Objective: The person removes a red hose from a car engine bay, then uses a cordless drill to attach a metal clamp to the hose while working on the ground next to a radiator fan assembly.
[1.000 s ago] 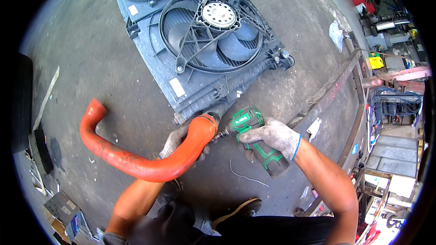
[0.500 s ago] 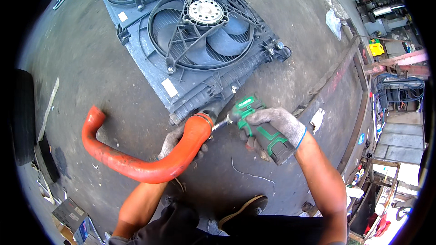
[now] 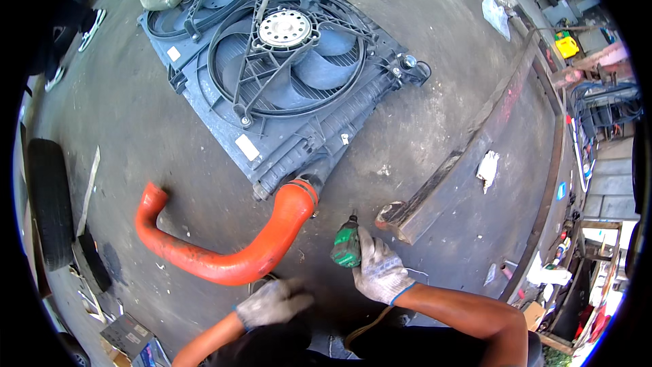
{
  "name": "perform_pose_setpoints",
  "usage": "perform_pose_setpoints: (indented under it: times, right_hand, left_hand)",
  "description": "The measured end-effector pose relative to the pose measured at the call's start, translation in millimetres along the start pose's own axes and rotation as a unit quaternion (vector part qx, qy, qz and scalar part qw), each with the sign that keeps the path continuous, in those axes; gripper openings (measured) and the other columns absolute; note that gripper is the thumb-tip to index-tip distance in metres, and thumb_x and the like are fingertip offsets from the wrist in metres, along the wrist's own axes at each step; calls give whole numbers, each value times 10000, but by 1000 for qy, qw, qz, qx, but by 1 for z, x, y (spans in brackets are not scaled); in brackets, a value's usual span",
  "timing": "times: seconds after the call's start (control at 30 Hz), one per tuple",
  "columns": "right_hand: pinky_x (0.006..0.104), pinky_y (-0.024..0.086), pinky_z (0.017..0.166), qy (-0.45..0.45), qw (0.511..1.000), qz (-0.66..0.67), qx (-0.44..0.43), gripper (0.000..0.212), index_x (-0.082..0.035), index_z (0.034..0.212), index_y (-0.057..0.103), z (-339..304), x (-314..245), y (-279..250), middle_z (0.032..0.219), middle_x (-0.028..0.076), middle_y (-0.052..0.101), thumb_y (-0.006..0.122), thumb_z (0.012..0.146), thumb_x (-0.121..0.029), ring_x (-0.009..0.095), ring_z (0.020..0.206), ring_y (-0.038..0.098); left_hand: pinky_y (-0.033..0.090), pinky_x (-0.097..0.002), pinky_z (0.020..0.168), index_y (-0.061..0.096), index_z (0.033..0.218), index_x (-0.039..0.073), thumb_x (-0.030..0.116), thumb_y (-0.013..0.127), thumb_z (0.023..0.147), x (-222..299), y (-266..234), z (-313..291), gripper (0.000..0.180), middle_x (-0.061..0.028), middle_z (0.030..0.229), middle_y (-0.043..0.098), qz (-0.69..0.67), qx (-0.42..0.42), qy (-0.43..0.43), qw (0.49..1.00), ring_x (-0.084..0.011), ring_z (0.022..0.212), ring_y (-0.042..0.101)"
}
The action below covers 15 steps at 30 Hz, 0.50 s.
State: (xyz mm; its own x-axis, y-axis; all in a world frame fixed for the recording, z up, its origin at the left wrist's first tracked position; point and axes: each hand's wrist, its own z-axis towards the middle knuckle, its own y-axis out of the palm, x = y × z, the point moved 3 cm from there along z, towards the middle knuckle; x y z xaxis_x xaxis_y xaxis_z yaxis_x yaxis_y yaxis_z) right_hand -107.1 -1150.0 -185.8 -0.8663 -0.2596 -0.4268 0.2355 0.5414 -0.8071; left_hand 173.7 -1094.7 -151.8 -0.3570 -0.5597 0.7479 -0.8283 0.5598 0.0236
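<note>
My right hand [image 3: 382, 270], in a grey-white work glove, grips a green and black cordless impact driver [image 3: 346, 245]. Its bit points up and away, apart from the hose. A thick orange-red hose [image 3: 224, 266] curves across the floor. Its right end sits on the outlet at the near corner of a radiator and fan assembly [image 3: 224, 122], with a band clamp [image 3: 309, 194] around that end. Below the hose's bend, my gloved left hand [image 3: 273, 303] is blurred, fingers stretched to the right, with nothing visible in it.
A wooden beam [image 3: 435, 197] lies to the right of the driver. A grey pipe [image 3: 159, 1] rests on the far fan. A tyre [image 3: 51, 197] stands at the left, near a flat strip [image 3: 89, 190]. Another person's shoes [image 3: 92, 30] show at the upper left.
My left hand has let go of the hose near the clamp and drawn back toward me. My right hand has pulled the driver away from the clamp, nearer to me, and turned it.
</note>
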Motion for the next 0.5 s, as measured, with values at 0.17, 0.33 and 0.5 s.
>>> perform_pose_setpoints:
  times: [0.17,0.33,0.5]
  right_hand:
    - [562,612,993,-46,986,-160,-23,874,-6,1724,423,0,9,45,1337,347,630,754,930,-155,449,1116,700]
    - [584,573,1115,-35,995,-39,-83,894,13,1731,379,22,-12,6,1518,387,552,775,974,-251,516,1318,655]
    - [580,538,1201,3,983,185,-23,1009,64,1698,341,83,-21,-9,1543,405,599,840,991,-455,549,1435,629]
  left_hand:
    - [615,-514,1006,655,1494,-53,352,863,1003,111,-46,-26,670,-255,1166,799,190,278,130,932,-415,1093,790]
    - [600,-555,1083,215,1711,-193,466,909,926,118,-61,48,1237,-398,1328,750,327,145,-201,912,-542,1235,766]
    - [592,-560,1096,88,1727,-178,454,902,916,101,-67,72,1311,-413,1359,738,339,155,-215,902,-562,1289,745]
